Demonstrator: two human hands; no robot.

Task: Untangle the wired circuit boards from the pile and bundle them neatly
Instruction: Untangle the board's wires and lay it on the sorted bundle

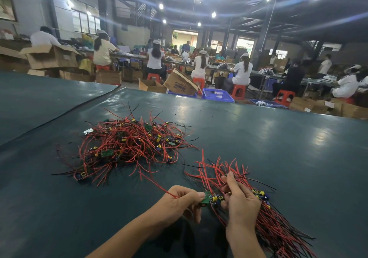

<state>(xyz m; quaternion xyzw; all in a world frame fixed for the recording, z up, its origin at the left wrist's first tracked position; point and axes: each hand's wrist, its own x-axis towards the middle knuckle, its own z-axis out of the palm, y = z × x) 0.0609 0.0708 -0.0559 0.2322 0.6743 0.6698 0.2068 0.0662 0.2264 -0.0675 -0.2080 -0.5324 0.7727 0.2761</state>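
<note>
A dark green tabletop (278,158) fills most of the view, with a seam in its covering running away to the far left. Beyond its far edge a work hall is seen, where seated people are ranged along benches among cardboard boxes (180,83), red stools (239,91) and a blue basket (218,95). The pile (127,146) of wired circuit boards is spread left of centre on the tabletop, its red and black leads tangled and pointing every way, with small green boards and yellow and blue parts scattered through it. The bundle (274,228) lies at the near right, well apart from the pile, its leads gathered roughly parallel and fanned out at both ends. The right hand (242,204) is set at the bundle's left side, its fingers curled round the gathered leads where the boards are clustered, one finger raised among the far red ends. The left hand (177,204) is held just beside it, fingers curled, with a single green circuit board (206,197) pinched at the fingertips and brought against the bundle's boards. A red wire (153,182) is trailed from the left hand's grip towards the pile, above the tabletop.
</note>
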